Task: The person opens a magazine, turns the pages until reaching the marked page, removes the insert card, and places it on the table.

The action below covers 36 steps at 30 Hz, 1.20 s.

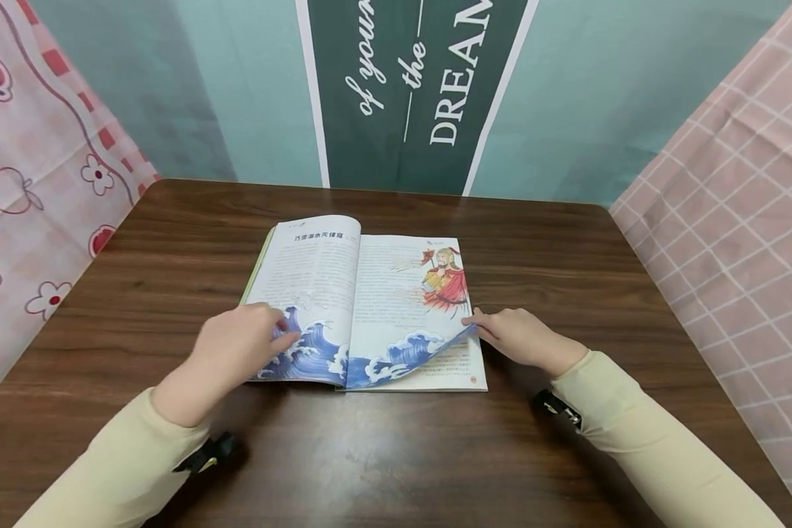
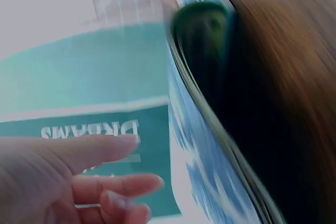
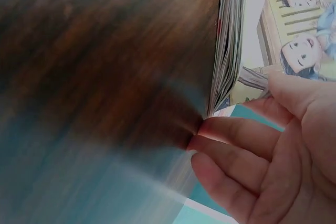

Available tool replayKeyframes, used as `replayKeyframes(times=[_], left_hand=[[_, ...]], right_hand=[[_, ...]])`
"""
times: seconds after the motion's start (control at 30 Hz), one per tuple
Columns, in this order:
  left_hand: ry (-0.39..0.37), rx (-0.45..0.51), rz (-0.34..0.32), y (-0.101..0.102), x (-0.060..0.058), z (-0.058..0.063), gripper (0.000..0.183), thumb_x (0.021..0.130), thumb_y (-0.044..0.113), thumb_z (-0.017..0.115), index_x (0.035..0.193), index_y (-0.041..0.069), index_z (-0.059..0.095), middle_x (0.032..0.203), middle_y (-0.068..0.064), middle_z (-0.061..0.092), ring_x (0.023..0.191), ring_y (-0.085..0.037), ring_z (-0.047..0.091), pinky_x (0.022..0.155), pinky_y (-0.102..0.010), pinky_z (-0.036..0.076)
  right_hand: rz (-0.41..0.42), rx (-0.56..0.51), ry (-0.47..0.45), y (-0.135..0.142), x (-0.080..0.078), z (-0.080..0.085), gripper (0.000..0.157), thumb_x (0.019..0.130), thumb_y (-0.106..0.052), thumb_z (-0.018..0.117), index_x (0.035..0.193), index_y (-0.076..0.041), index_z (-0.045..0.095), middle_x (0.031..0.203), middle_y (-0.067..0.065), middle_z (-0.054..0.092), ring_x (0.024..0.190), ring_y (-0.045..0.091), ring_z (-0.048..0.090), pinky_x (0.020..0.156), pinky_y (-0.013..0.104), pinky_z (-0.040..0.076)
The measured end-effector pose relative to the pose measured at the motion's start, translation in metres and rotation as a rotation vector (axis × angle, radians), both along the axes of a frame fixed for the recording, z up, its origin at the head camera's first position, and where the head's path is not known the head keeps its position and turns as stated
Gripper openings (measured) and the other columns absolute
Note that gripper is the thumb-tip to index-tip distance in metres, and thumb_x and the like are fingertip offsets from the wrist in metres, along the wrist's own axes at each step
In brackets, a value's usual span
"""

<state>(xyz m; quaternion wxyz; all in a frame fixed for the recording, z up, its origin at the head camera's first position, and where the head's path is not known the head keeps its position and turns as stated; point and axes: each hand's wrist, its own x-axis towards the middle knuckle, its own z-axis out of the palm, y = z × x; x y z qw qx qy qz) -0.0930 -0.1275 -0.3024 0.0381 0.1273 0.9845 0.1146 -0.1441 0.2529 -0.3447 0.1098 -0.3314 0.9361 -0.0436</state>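
An open magazine (image 1: 317, 293) lies on the brown table, with blue waves along the bottom of both pages and a figure in red at the upper right. My right hand (image 1: 518, 336) pinches the outer edge of the right-hand page (image 1: 396, 293) between thumb and index finger. That page's lower corner curls up, showing printed text on the sheet (image 1: 458, 370) beneath. In the right wrist view, the other fingers (image 3: 231, 156) extend beside the stacked page edges (image 3: 228, 51). Over the lower left page, my left hand (image 1: 234, 345) has its thumb and fingers apart, holding nothing.
The wooden table (image 1: 369, 455) extends around the magazine. A teal backdrop (image 1: 257, 88) with a lettered dark green panel (image 1: 383, 147) stands behind it. Patterned pink cloths hang at left (image 1: 53, 198) and right (image 1: 732, 242). Black straps with devices sit on both wrists.
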Motion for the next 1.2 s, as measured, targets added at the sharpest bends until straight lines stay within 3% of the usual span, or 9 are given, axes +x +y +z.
replayKeyframes(times=[0.1,0.2,0.43,0.63,0.77,0.93,1.2], left_hand=[[0.038,0.082,-0.071,0.023,-0.004,-0.001,0.019,0.083,0.029,0.069,0.09,0.012,0.072,0.07,0.003,0.059,0.058,-0.012,0.051,0.05,-0.035,0.042],[0.063,0.179,-0.143,0.049,-0.008,-0.002,0.024,0.083,0.027,0.069,0.099,0.01,0.072,0.064,0.005,0.05,0.055,-0.01,0.045,0.049,-0.03,0.039],[0.061,0.356,-0.247,0.104,-0.021,-0.004,0.031,0.086,0.031,0.067,0.111,0.013,0.07,0.059,0.004,0.043,0.052,-0.01,0.037,0.047,-0.026,0.029],[0.009,0.382,-0.25,0.14,-0.031,-0.011,0.032,0.086,0.035,0.066,0.113,0.017,0.07,0.062,0.003,0.045,0.053,-0.011,0.041,0.046,-0.024,0.03],[0.034,0.368,-0.243,0.155,-0.037,-0.015,0.03,0.086,0.036,0.065,0.109,0.018,0.072,0.064,0.005,0.048,0.057,-0.011,0.045,0.045,-0.023,0.033],[0.039,0.368,-0.227,0.165,-0.04,-0.019,0.027,0.087,0.034,0.065,0.107,0.018,0.072,0.069,0.006,0.054,0.061,-0.01,0.046,0.045,-0.022,0.035],[0.022,0.369,-0.179,0.169,-0.042,-0.022,0.018,0.088,0.03,0.064,0.099,0.021,0.075,0.092,0.007,0.069,0.068,-0.005,0.054,0.049,-0.022,0.039]], right_hand=[[-0.024,-0.008,-0.011,-0.002,-0.001,-0.001,0.025,0.095,-0.015,0.052,0.113,-0.003,0.064,0.103,0.016,0.066,0.081,0.025,0.066,0.068,0.043,0.05],[-0.052,-0.023,-0.014,-0.004,-0.003,-0.002,0.025,0.097,-0.021,0.05,0.109,-0.004,0.064,0.095,0.008,0.068,0.082,0.024,0.066,0.07,0.044,0.049],[-0.111,-0.039,-0.003,-0.006,-0.008,-0.003,0.019,0.095,-0.026,0.054,0.091,-0.011,0.065,0.065,-0.004,0.056,0.061,0.014,0.055,0.058,0.037,0.043],[-0.141,-0.034,-0.01,-0.01,-0.009,-0.004,0.02,0.094,-0.028,0.055,0.085,-0.012,0.063,0.056,-0.007,0.043,0.051,0.011,0.042,0.052,0.031,0.035],[-0.146,-0.039,-0.002,-0.011,-0.009,-0.004,0.021,0.094,-0.028,0.055,0.079,-0.013,0.06,0.054,-0.006,0.042,0.049,0.011,0.04,0.05,0.03,0.034],[-0.152,-0.039,0.009,-0.012,-0.008,-0.003,0.02,0.094,-0.027,0.055,0.08,-0.013,0.06,0.054,-0.006,0.042,0.05,0.012,0.041,0.05,0.031,0.035],[-0.156,-0.052,0.011,-0.012,-0.007,-0.004,0.019,0.093,-0.027,0.056,0.083,-0.012,0.062,0.055,-0.006,0.044,0.05,0.011,0.042,0.05,0.031,0.036]])
